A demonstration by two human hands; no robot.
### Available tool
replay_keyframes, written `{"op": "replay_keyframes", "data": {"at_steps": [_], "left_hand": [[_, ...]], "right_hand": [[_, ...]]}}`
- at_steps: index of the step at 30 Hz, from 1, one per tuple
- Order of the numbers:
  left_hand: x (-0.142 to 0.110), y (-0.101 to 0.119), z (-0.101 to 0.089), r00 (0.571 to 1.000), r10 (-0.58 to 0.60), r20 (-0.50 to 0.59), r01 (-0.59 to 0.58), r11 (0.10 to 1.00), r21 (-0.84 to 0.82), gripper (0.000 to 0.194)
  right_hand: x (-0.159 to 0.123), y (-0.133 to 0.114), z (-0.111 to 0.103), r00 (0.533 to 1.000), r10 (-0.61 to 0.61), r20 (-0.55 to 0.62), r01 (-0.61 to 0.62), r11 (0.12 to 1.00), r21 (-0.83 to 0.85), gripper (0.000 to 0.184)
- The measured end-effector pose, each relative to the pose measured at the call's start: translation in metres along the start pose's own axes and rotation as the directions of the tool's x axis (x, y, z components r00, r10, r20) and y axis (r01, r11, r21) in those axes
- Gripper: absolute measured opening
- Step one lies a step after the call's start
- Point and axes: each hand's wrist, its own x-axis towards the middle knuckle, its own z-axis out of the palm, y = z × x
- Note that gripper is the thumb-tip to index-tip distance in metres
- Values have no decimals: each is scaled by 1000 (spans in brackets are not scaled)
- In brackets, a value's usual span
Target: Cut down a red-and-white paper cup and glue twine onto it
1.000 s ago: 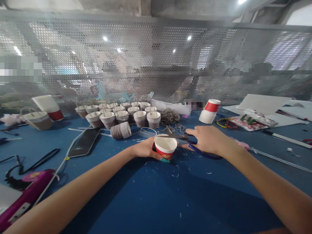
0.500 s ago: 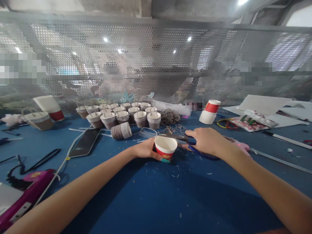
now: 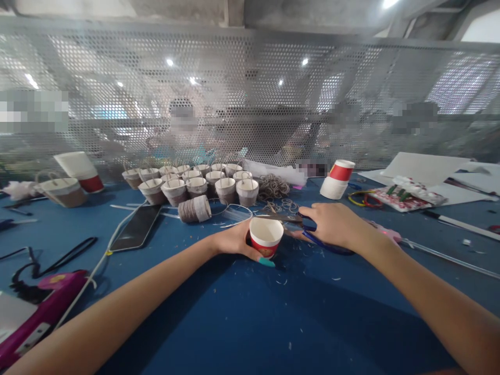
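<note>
A red and white paper cup (image 3: 267, 237) stands upright, its mouth tipped a little toward me. My left hand (image 3: 238, 240) wraps round its left side, the thumb with a teal nail low on the front. My right hand (image 3: 332, 224) grips blue-handled scissors (image 3: 310, 235), its fingers in the loops. The dark blades reach left to the cup's far rim; whether they touch or cut it I cannot tell. Just left of the cup lies a small cup wound with brown cord (image 3: 194, 209), on its side.
Several small handled cups (image 3: 175, 191) stand behind, beside a heap of brown cord (image 3: 273, 186). A phone (image 3: 135, 229) and a purple power strip (image 3: 50, 307) lie left. On the right are stacked paper cups (image 3: 336, 179), a pink glue gun (image 3: 386, 232) and a decorated piece (image 3: 410, 194).
My left thumb has slid slightly right and down along the cup's front. The cup has turned or shifted a little; the scissors stay nearly in place.
</note>
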Motion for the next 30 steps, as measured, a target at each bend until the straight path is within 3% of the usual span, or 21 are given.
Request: {"op": "replay_keyframes", "data": {"at_steps": [5,18,30], "left_hand": [[2,-6,7,994,30,-107,-28,999,21,71],[0,-5,-2,999,-36,-9,36,999,16,68],[1,0,-4,995,-44,84,47,998,-30,70]], "right_hand": [[-1,-1,-2,1000,-4,3,3,1000,5,41],[0,-3,-4,1000,-4,31,2,998,70,41],[2,-3,-2,998,-44,-37,45,999,8,44]]}}
